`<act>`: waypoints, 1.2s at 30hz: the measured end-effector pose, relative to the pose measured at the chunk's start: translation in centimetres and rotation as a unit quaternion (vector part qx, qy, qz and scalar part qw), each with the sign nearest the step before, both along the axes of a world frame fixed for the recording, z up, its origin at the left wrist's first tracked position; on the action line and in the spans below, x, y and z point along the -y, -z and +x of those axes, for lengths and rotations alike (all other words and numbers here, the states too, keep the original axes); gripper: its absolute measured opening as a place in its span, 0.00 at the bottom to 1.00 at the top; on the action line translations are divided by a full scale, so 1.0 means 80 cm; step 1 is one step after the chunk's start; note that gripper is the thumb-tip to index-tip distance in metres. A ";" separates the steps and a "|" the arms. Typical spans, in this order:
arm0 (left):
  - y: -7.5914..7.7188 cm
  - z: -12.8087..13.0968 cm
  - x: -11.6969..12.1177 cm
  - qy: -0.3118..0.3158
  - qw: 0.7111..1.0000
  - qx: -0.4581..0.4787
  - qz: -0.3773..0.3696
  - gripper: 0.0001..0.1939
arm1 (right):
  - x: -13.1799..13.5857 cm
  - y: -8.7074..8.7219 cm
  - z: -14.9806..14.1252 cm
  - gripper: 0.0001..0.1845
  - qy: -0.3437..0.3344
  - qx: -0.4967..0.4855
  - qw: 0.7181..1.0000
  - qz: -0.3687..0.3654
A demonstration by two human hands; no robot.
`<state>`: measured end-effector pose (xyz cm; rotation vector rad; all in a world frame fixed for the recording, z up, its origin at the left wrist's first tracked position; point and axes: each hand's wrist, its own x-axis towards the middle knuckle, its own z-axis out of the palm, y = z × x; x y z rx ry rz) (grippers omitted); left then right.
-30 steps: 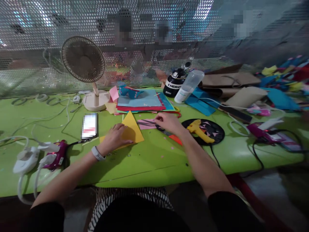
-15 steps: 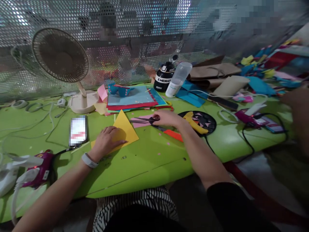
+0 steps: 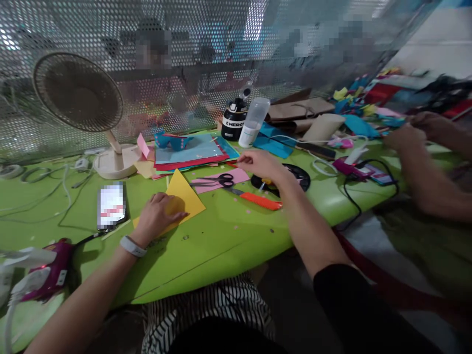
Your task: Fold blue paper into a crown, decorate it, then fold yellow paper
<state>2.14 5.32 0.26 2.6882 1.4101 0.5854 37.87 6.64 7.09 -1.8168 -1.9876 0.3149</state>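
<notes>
My left hand (image 3: 155,216), with a pale band at the wrist, lies flat on folded yellow paper (image 3: 188,201), fingers stretched out and thumb apart. Black-handled scissors (image 3: 225,180) rest on a pink paper strip (image 3: 239,175) to the right of the yellow paper. Above and right of the scissors hovers my right hand (image 3: 260,163), its fingers loosely bent and nothing visible in them. A box cutter with an orange handle (image 3: 260,200) lies below it. My right forearm partly covers a round black dish-like object (image 3: 304,179) and something yellow in it.
Behind the papers stand a fan (image 3: 118,162), a black bottle (image 3: 233,123) and a clear bottle (image 3: 254,120). Stacked coloured sheets (image 3: 199,150) lie at the back. A phone (image 3: 111,204) and power strip (image 3: 49,270) are at left. Another person's hands (image 3: 405,137) are at right.
My right hand has let go of the scissors, which now lie on the pink strip, and has lifted off them. My left hand stays on the yellow paper. The view has shifted right.
</notes>
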 end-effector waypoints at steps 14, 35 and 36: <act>-0.002 0.000 0.002 -0.047 0.998 -0.028 -0.021 0.40 | 0.077 0.034 0.019 0.13 -0.064 0.144 0.978 -0.138; -0.009 -0.002 -0.001 0.069 0.988 0.052 -0.128 0.16 | 0.001 0.076 -0.049 0.21 -0.238 0.120 0.964 0.021; -0.012 -0.004 -0.001 0.083 0.985 0.056 -0.140 0.16 | 0.002 0.075 -0.046 0.22 -0.235 0.116 0.965 0.030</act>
